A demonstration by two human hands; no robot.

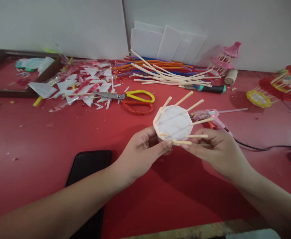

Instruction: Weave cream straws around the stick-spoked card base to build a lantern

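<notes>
Between my hands, above the red table, is a round white disc [175, 123] with several pale wooden sticks [195, 105] standing around its rim. A cream strip edges its left side. My left hand [145, 147] grips the disc's lower left edge, thumb on top near the lowest stick. On the other side, my right hand [211, 146] pinches the lower right edge by the sticks; its fingertips are partly hidden. Just behind the disc lies a pink glue gun [216, 116] with a small red light and a black cord.
Scissors [135, 98] with yellow and red handles lie by white scraps [85, 83]. Behind are coloured pipe-cleaner-like strips [175, 74] and a cutter [211, 89]. Stick-and-yarn models [275, 88] stand right. A black phone [89, 166] is under my left forearm; a brown frame [46, 69] sits left.
</notes>
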